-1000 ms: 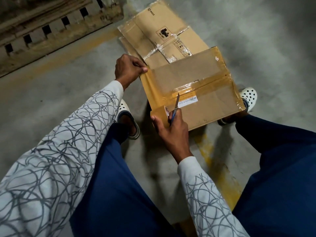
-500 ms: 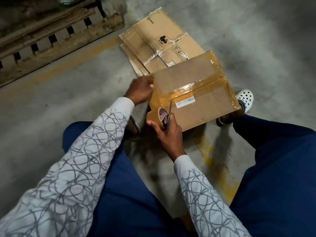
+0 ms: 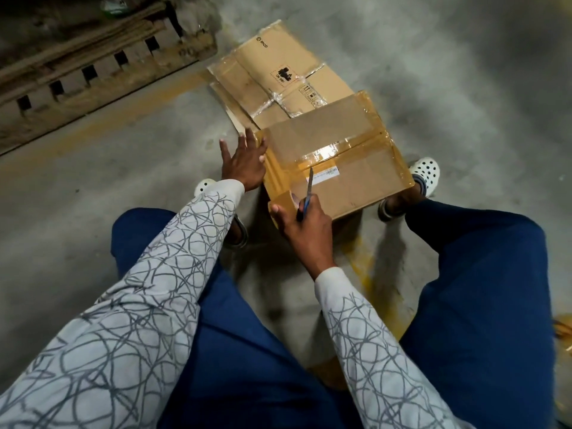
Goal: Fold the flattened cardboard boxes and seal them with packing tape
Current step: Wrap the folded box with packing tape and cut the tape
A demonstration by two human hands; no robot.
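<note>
A folded cardboard box point(image 3: 365, 181) stands on the floor between my feet, brown tape running along its top seam and down its left side. My left hand point(image 3: 246, 162) lies flat with fingers spread against the box's taped left side. My right hand point(image 3: 305, 224) grips a brown roll of packing tape point(image 3: 286, 201) at the box's near left corner and also holds a blue-handled blade point(image 3: 308, 190) pointing up over the white label. Flattened cardboard boxes point(image 3: 272, 78) lie on the floor just beyond the folded one.
A wooden pallet point(image 3: 93, 75) stacked with cardboard sits at the far left. Yellow floor paint point(image 3: 365, 264) runs under the box. My white perforated shoes point(image 3: 428, 173) flank the box. Grey concrete floor spreads to the left and right.
My left hand has uncurled from the box's far left corner, slid nearer and now presses flat on the taped side. The right hand stays at the near corner with tape and blade.
</note>
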